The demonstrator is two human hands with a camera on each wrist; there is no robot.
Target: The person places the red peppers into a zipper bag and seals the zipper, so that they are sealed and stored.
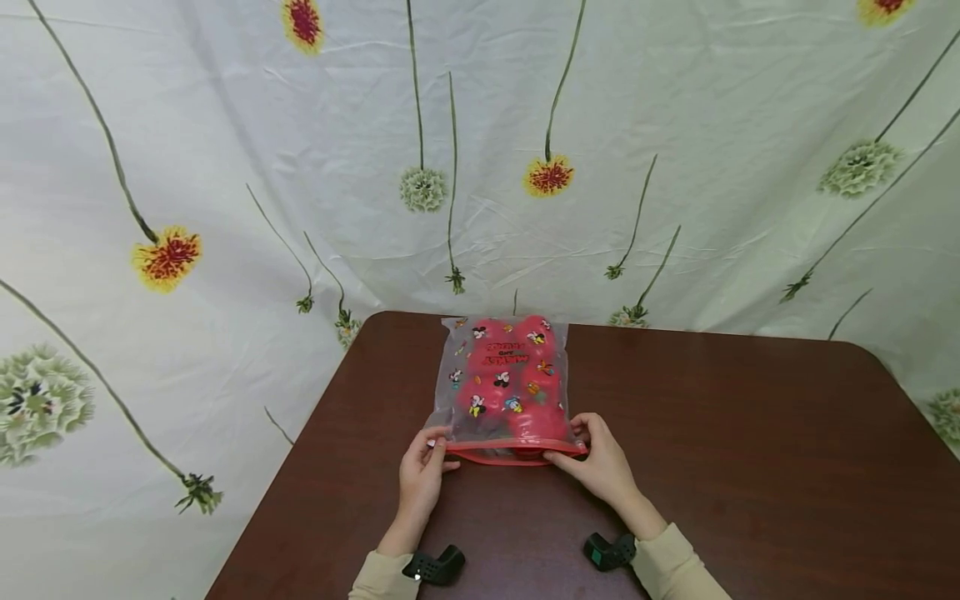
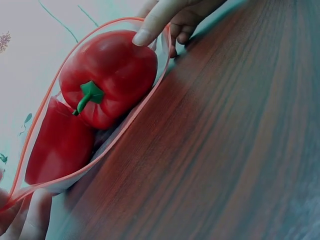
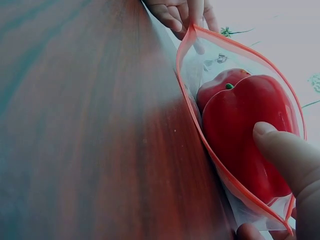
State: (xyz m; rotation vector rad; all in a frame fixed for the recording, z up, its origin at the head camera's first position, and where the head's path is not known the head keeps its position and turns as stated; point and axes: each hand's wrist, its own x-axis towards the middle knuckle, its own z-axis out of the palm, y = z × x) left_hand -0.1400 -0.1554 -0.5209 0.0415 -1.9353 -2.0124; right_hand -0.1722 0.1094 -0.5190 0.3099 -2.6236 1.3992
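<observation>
A clear zip bag (image 1: 480, 444) with cartoon print and a red zip edge lies on the table, its mouth towards me. Red bell peppers (image 2: 110, 65) fill it, and one with a green stem sits right at the opening in the left wrist view. My left hand (image 1: 422, 477) pinches the left corner of the mouth. At the right corner my right hand (image 1: 603, 462) holds the bag edge, its thumb inside the mouth against a red pepper (image 3: 240, 130) and its other fingers outside. Between the hands, the mouth gapes.
The dark brown wooden table (image 1: 735, 450) extends on both sides of the bag. Behind its far edge hangs a pale cloth (image 1: 495, 108) printed with flowers. Black bands (image 1: 438, 567) sit around both wrists, next to the beige sleeves.
</observation>
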